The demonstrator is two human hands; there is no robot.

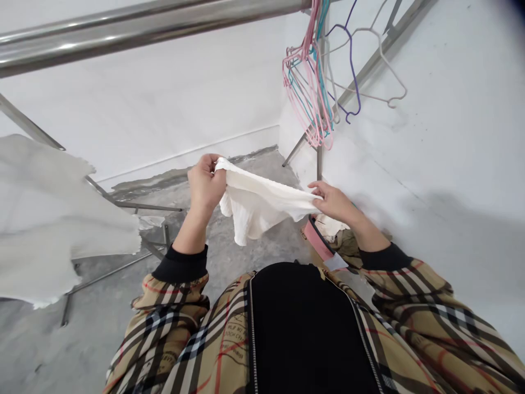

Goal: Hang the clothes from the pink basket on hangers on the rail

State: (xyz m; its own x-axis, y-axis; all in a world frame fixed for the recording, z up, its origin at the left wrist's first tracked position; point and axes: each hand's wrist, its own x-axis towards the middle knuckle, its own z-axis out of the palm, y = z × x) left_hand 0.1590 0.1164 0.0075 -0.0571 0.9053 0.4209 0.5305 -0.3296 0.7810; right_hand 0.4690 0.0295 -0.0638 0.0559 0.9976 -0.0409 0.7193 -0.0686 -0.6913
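A white cloth (262,200) is stretched between my two hands in front of me, its lower part hanging loose in folds. My left hand (207,183) is closed on its upper left corner, thumb and fingers pinched together. At the other end, my right hand (334,202) grips the right corner between thumb and fingers. What kind of cloth item it is I cannot make out. Below my right wrist stands a pink basin (319,241) with crumpled pale and olive fabric (346,243) inside, partly covered by my forearm.
Overhead runs a shiny metal rail (156,24). Several pink and teal hangers (307,93) hang in a bunch at its right end, beside a purple hanger (353,71). To the left, a large whitish sheet (49,213) is draped near metal legs. Walls meet in a corner ahead.
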